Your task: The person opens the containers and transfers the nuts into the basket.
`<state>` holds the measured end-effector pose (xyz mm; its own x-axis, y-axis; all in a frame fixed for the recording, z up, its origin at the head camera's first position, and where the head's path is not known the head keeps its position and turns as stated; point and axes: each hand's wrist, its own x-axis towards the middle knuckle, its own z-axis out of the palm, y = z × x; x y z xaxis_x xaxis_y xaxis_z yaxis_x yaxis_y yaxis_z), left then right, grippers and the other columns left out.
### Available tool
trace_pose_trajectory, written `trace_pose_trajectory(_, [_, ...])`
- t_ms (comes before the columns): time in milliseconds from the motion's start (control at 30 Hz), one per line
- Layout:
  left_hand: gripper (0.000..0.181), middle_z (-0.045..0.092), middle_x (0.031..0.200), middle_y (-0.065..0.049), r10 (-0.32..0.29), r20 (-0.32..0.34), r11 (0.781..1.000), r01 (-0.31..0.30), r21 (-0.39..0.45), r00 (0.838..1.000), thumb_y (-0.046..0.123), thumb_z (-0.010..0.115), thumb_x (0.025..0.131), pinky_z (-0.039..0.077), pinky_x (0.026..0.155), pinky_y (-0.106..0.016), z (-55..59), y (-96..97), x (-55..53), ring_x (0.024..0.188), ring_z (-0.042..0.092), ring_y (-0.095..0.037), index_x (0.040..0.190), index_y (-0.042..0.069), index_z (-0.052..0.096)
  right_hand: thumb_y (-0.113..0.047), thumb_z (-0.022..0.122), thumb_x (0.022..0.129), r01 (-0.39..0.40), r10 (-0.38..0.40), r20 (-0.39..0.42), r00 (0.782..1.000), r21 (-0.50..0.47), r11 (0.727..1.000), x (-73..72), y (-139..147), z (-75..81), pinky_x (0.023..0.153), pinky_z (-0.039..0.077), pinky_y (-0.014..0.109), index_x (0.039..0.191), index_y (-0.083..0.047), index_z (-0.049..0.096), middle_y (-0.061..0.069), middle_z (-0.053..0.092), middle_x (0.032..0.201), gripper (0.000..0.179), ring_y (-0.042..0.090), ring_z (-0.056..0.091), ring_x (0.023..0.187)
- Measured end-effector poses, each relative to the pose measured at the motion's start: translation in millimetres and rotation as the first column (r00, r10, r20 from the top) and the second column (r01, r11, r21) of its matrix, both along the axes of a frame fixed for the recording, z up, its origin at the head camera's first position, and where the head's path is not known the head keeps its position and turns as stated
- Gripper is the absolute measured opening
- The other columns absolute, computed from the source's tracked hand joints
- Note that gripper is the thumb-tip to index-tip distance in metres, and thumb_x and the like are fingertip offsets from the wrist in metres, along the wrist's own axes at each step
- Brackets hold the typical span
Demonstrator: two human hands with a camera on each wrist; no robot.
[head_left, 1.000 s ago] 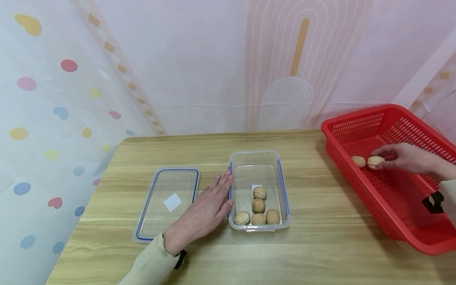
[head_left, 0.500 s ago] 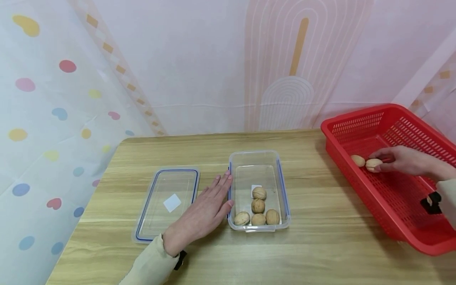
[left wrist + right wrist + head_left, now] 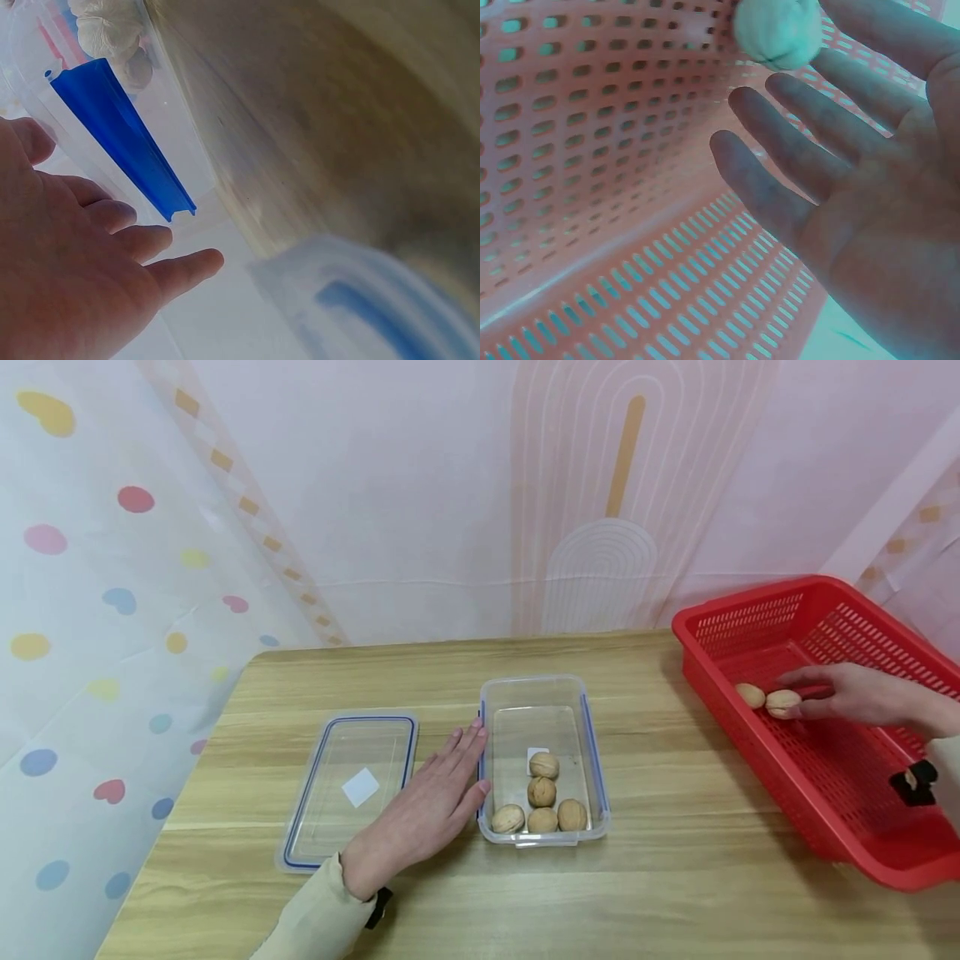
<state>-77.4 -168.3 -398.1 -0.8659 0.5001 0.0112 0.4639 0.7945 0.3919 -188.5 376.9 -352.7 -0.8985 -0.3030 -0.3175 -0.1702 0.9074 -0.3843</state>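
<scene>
In the head view my left hand (image 3: 423, 806) lies with straight fingers against the left side of a clear plastic box (image 3: 592, 743). The left wrist view shows this palm beside the box's blue clip (image 3: 124, 139). Several walnuts (image 3: 542, 792) sit in the near half of the box. Inside a red basket (image 3: 750, 777), my right hand (image 3: 862, 693) pinches a walnut (image 3: 783, 703) between thumb and forefinger, low over the basket floor. Its other fingers are spread in the right wrist view, where the walnut (image 3: 776, 34) shows at the fingertips. Another walnut (image 3: 750, 696) lies just left of it.
A clear lid (image 3: 322, 810) with a blue seal and a white label lies on the wooden table (image 3: 637, 893), left of the box. Behind the table hangs a patterned cloth (image 3: 420, 485). The basket's slotted walls rise around my right hand.
The head view has shifted slightly. My right hand stays at the same walnut in the basket, with barely any movement. My left hand has kept its place against the box.
</scene>
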Motion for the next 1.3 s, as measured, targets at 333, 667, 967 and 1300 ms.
trace_pose_trajectory(333, [0.065,0.008,0.172,-0.007,-0.009,-0.013,1.0,0.009,0.003,1.0,0.039,0.036,0.113,0.027,0.121,-0.06,0.2,3.0,-0.9,0.157,0.017,-0.035,0.165,0.005,0.017,-0.025,0.061,0.105,0.07,-0.07,-0.093,0.993,-0.008,0.998,14.8,-3,25.1,0.086,0.054,0.067,0.139,0.017,0.05,0.043,0.055,0.132,0.055,0.057,0.058,0.112])
trace_pose_trajectory(667, [0.066,0.006,0.172,-0.006,-0.013,0.002,1.0,0.013,0.006,1.0,0.04,0.035,0.113,0.026,0.121,-0.061,1.3,5.1,-1.8,0.157,0.016,-0.036,0.165,0.006,0.015,-0.023,0.065,0.103,0.179,-0.201,-0.299,0.933,-0.099,0.979,36.2,-7,41.2,0.062,0.061,0.037,0.129,0.015,0.061,0.042,0.061,0.118,0.046,0.045,0.061,0.088])
trace_pose_trajectory(967, [0.065,0.007,0.173,-0.007,-0.014,-0.005,1.0,0.014,0.011,1.0,0.039,0.036,0.113,0.027,0.121,-0.06,1.6,4.6,-1.1,0.157,0.017,-0.036,0.165,0.005,0.017,-0.025,0.062,0.105,0.259,-0.394,-0.344,0.852,-0.378,0.889,57.3,-19,42.2,0.047,0.055,0.021,0.121,-0.005,0.07,0.014,0.074,0.095,0.027,0.0,0.06,0.06])
trace_pose_trajectory(1300, [0.065,0.008,0.173,-0.007,-0.006,-0.004,1.0,0.006,0.015,1.0,0.038,0.037,0.113,0.027,0.121,-0.061,2.1,5.1,-0.6,0.157,0.017,-0.036,0.165,0.005,0.018,-0.009,0.065,0.101,0.182,-0.465,-0.335,0.82,-0.618,0.765,81.9,-37,51.2,0.048,0.054,0.015,0.106,-0.046,0.069,-0.035,0.064,0.092,0.037,-0.003,0.063,0.06])
